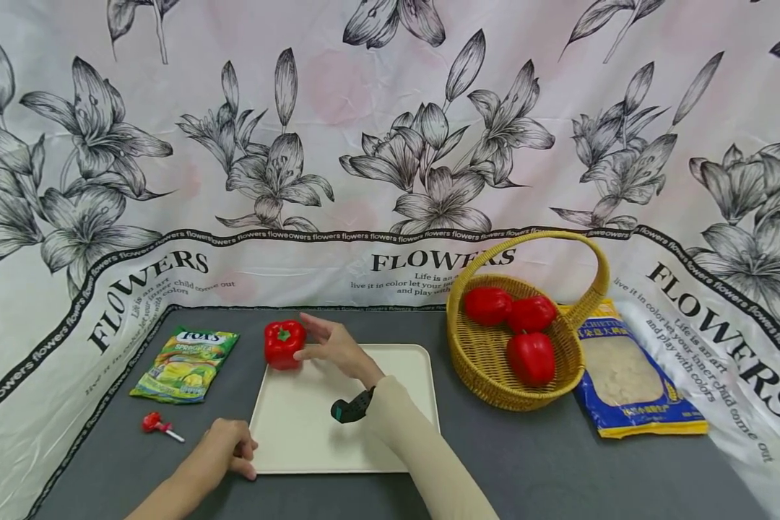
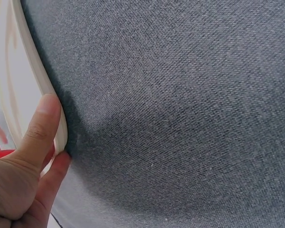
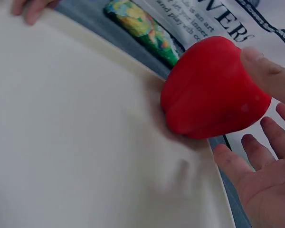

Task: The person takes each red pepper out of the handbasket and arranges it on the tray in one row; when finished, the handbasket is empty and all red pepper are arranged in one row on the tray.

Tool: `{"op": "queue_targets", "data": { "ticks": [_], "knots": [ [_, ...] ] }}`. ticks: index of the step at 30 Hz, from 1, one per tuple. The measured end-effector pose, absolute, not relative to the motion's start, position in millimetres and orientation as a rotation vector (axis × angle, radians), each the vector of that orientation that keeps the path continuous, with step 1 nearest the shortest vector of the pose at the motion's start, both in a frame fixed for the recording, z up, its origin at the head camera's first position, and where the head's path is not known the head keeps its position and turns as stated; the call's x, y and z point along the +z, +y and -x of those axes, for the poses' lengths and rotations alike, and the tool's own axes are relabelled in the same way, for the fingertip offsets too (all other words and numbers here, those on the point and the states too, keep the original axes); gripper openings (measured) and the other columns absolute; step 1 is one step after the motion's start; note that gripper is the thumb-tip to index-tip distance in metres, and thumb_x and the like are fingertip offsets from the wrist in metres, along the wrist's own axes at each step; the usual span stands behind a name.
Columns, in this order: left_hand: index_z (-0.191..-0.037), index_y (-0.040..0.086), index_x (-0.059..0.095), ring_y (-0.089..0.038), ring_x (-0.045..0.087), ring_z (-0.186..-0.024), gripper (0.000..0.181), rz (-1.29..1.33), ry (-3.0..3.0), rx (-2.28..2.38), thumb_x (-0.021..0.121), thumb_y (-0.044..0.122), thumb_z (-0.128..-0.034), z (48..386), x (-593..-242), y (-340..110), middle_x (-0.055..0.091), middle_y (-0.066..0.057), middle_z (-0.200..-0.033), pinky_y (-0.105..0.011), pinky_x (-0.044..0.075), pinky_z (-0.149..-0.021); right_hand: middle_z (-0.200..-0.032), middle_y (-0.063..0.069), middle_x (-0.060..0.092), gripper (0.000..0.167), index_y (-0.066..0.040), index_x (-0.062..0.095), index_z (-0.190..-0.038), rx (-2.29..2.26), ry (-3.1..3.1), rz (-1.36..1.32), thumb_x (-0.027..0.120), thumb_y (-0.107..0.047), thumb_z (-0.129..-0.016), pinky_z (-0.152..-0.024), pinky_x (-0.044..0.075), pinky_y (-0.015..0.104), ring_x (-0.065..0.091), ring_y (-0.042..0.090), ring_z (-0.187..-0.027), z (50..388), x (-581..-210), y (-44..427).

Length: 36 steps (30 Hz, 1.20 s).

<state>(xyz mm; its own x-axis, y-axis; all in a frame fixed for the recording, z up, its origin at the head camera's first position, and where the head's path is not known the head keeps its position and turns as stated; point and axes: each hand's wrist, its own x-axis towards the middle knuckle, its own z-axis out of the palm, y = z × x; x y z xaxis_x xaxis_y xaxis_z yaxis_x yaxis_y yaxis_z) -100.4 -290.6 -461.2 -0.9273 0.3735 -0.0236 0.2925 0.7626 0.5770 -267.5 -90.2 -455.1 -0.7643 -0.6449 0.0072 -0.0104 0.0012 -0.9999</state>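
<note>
A red bell pepper (image 1: pixel 283 345) with a green stem sits at the far left corner of a cream rectangular tray (image 1: pixel 338 440). My right hand (image 1: pixel 335 352) is just to the right of the pepper. In the right wrist view its fingers are spread apart beside the pepper (image 3: pixel 211 90), and the thumb overlaps it; whether they touch is unclear. At the near left corner of the tray, my left hand (image 1: pixel 226 449) grips the rim. The left wrist view shows the thumb and a finger of that hand (image 2: pixel 26 175) on the tray's corner (image 2: pixel 38 78).
Right of the tray stands a yellow wicker basket (image 1: pixel 487 379) holding several red peppers, its handle raised. A blue and yellow pasta bag (image 1: pixel 630 383) lies beside it. On the left lie a green Fox's candy bag (image 1: pixel 185 366) and a red lollipop (image 1: pixel 159 425). A floral curtain (image 1: pixel 338 180) hangs behind.
</note>
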Motion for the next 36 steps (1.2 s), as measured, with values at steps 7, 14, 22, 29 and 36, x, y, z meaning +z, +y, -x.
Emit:
{"op": "queue_targets", "data": {
  "ticks": [7,14,22,29,36],
  "knots": [
    [-0.063,-0.001,0.061,-0.004,0.065,-0.074,0.023,-0.554,2.678,1.009,0.083,0.002,-0.0676,104.3,-468.1,-298.0,0.062,0.001,-0.066,-0.022,0.051,-0.065,-0.152,0.007,0.035,0.07,-0.011,0.039,-0.146,-1.763,1.772,0.728,0.071,0.0,-0.084,-0.108,0.03,0.042,0.03,0.027,-0.14,263.8,-454.7,-50.2],
    [-0.064,0.012,0.065,-0.003,0.065,-0.074,0.025,-0.655,2.643,1.092,0.086,0.023,-0.0703,121.4,-518.5,-323.0,0.063,0.009,-0.07,-0.023,0.052,-0.062,-0.151,0.009,0.036,0.067,-0.01,0.04,-0.145,-1.751,1.822,0.775,0.07,-0.002,-0.085,-0.106,0.033,0.043,0.032,0.027,-0.139,259.9,-436.5,-4.4],
    [-0.065,0.001,0.061,-0.017,0.07,-0.078,0.026,-0.458,2.614,0.947,0.084,0.009,-0.0695,108.5,-463.8,-298.2,0.064,-0.002,-0.072,-0.025,0.053,-0.065,-0.149,0.01,0.039,0.063,-0.006,0.042,-0.144,-1.723,1.909,0.787,0.07,-0.008,-0.087,-0.101,0.04,0.037,0.036,0.023,-0.137,250.9,-416.5,46.2],
    [-0.062,0.004,0.059,-0.012,0.068,-0.074,0.029,-0.494,2.658,0.939,0.086,0.011,-0.0667,105.0,-461.9,-297.8,0.064,0.001,-0.068,-0.023,0.052,-0.063,-0.142,0.017,0.046,0.056,-0.001,0.046,-0.14,-1.739,1.973,0.793,0.067,-0.015,-0.09,-0.096,0.044,0.039,0.041,0.029,-0.133,246.0,-406.8,92.3],
    [-0.059,0.008,0.06,-0.01,0.067,-0.069,0.029,-0.492,2.751,0.801,0.088,0.014,-0.0625,105.6,-458.3,-292.1,0.061,0.008,-0.065,-0.024,0.051,-0.059,-0.138,0.021,0.049,0.05,0.001,0.049,-0.136,-1.767,2.026,0.66,0.065,-0.012,-0.091,-0.092,0.046,0.043,0.052,0.031,-0.124,245.9,-394.4,139.3]
  ]
}}
